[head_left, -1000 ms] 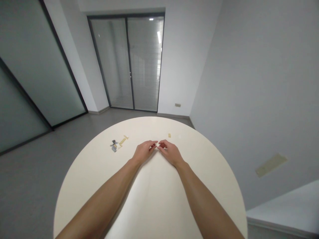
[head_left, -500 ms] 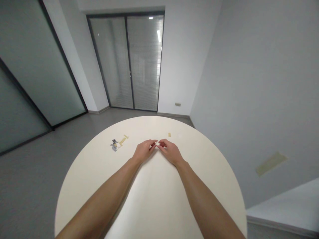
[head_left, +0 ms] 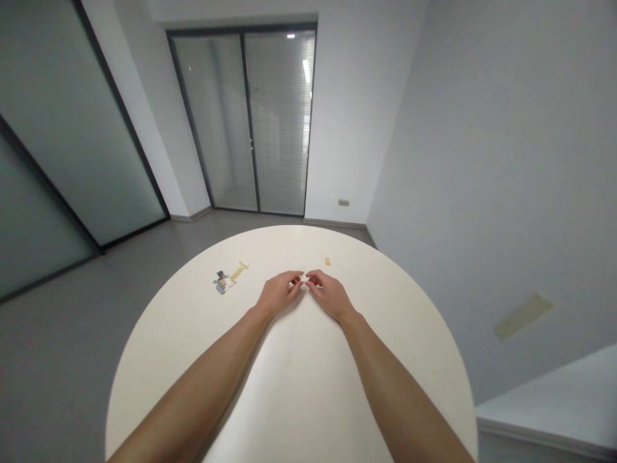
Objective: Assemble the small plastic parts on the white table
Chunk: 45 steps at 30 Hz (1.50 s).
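Your left hand (head_left: 278,293) and right hand (head_left: 330,296) are resting nearly closed, fingertips meeting around a tiny tan plastic piece (head_left: 301,278); you cannot tell if it is gripped. It is probably light, stiff and slippery, best pinched by its edges. Grey bricks (head_left: 221,281) and a tan strip (head_left: 237,272) are lying at ten o'clock, a tan tile (head_left: 327,261) at one o'clock, on the round cream table (head_left: 144,392).

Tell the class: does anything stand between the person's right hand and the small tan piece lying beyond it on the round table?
Nothing visible does: only the bare top of the cream round table separates the right hand from the small tan piece.
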{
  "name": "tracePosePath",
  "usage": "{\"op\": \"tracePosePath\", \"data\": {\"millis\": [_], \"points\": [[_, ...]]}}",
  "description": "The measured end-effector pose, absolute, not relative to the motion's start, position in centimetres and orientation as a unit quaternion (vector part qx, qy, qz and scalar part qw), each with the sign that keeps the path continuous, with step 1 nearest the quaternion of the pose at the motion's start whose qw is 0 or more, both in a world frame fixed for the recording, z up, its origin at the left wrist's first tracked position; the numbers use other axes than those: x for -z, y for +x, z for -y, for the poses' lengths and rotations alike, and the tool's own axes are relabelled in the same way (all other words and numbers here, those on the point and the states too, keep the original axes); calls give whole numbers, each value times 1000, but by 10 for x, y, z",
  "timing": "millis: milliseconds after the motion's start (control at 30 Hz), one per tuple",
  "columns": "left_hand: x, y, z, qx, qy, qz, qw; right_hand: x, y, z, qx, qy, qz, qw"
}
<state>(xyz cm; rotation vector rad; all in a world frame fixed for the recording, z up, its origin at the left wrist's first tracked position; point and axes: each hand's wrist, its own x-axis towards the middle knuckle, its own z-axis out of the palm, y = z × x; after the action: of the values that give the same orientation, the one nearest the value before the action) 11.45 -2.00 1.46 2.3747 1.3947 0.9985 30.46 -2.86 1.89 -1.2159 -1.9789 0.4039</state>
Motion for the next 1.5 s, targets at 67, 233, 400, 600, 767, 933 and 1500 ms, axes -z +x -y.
{"op": "tracePosePath", "data": {"millis": [67, 233, 400, 600, 767, 933, 1500], "points": [[-15, 115, 21, -341, 805, -474, 107, -19, 305, 28, -155, -479, 776, 381], [-16, 114, 21, -340, 808, -468, 112, -16, 306, 27, -149, -476, 777, 385], [-16, 114, 20, -330, 812, -466, 121, -15, 306, 26, -150, -475, 776, 387], [-15, 114, 19, -329, 824, -446, 118, -16, 305, 26, -152, -477, 775, 386], [-16, 115, 19, -323, 824, -451, 118, -17, 306, 26, -151, -477, 775, 387], [-17, 115, 20, -327, 825, -447, 116, -18, 306, 28, -152, -479, 776, 380], [-15, 114, 19, -331, 818, -457, 115, -15, 305, 26, -151, -485, 772, 382]]}}
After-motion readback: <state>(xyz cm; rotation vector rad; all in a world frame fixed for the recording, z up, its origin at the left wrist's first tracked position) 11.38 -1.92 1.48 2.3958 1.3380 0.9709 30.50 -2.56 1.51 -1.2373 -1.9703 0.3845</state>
